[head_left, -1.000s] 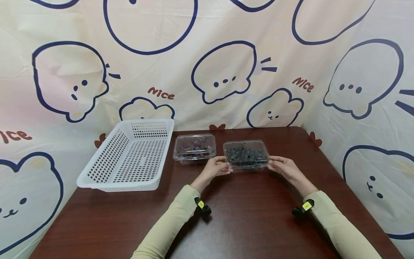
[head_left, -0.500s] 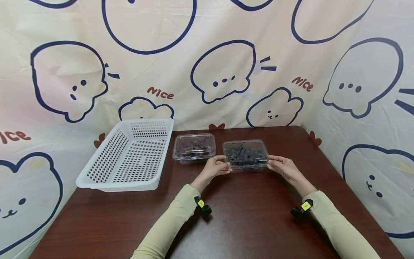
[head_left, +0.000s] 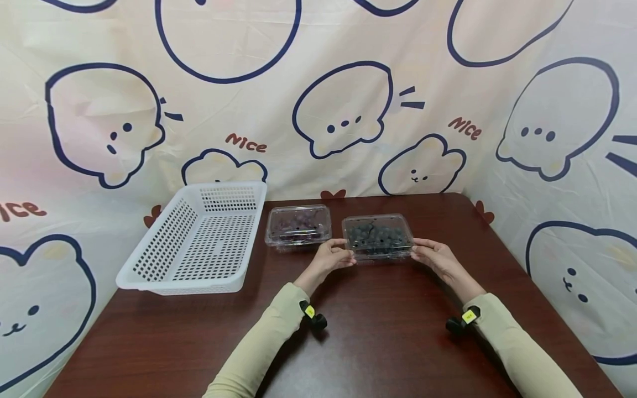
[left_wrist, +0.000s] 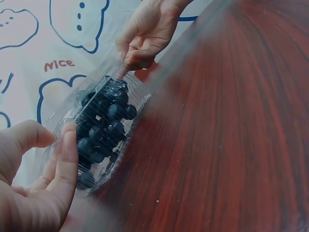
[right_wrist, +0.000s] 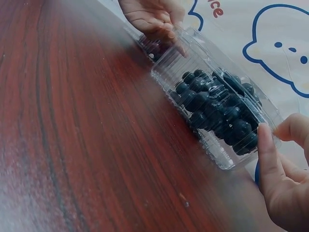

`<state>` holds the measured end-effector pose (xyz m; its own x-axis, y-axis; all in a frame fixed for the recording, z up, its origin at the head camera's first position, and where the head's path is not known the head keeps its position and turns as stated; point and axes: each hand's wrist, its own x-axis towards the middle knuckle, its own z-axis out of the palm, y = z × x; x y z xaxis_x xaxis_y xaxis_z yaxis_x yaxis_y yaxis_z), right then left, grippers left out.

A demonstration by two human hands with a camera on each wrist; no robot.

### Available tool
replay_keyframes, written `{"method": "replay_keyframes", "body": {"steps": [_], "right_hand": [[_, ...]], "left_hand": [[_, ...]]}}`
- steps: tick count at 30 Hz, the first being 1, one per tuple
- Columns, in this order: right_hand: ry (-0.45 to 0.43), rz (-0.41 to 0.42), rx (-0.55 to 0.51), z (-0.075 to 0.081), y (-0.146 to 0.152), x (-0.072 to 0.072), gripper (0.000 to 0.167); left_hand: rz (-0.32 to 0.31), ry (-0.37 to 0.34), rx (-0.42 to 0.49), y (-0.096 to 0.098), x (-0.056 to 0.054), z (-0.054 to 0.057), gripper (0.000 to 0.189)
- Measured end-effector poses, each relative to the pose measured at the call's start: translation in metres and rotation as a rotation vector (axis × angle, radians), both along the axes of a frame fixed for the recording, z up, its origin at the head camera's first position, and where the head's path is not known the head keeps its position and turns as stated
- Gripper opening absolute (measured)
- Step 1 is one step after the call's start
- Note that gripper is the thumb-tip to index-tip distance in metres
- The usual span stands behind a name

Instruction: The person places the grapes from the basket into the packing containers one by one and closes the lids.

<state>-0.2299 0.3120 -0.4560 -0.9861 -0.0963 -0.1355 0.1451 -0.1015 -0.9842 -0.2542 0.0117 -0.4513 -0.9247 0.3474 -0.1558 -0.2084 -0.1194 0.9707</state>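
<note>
A clear plastic clamshell box [head_left: 378,236] of dark, round grapes sits toward the back of the table, its lid down. My left hand [head_left: 330,258] pinches its near left corner between thumb and fingers. At the near right corner, my right hand [head_left: 440,262] grips the box the same way. In the left wrist view the dark grapes [left_wrist: 108,123] show through the ribbed plastic wall, with my left fingers at the near end. The right wrist view shows the same box [right_wrist: 169,65] from the other side, my right thumb and fingers at its end.
A second clear box [head_left: 298,225] with reddish-purple grapes stands just left of the held one. Farther left is a white perforated basket [head_left: 214,243]. The brown table [head_left: 388,331] ends at a patterned curtain [head_left: 278,99] behind.
</note>
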Motion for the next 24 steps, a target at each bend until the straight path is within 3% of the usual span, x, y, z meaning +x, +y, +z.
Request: {"method": "replay_keyframes", "body": {"steps": [7,16,24], "right_hand": [[0.026,-0.016,0.083,0.0001,-0.0016,0.0013,0.055],[0.11,0.004,0.086,0.0001,-0.0012,0.0033,0.056],[0.286,-0.006,0.34,0.0018,-0.0033,0.0071,0.047]], "left_hand": [[-0.042,0.027,-0.028,-0.0033,0.0039,0.0027,0.052],[-0.06,0.107,-0.085,-0.0055,0.0057,0.0021,0.054],[-0.037,0.233,-0.217,-0.0056,0.0065,0.0046,0.057]]}}
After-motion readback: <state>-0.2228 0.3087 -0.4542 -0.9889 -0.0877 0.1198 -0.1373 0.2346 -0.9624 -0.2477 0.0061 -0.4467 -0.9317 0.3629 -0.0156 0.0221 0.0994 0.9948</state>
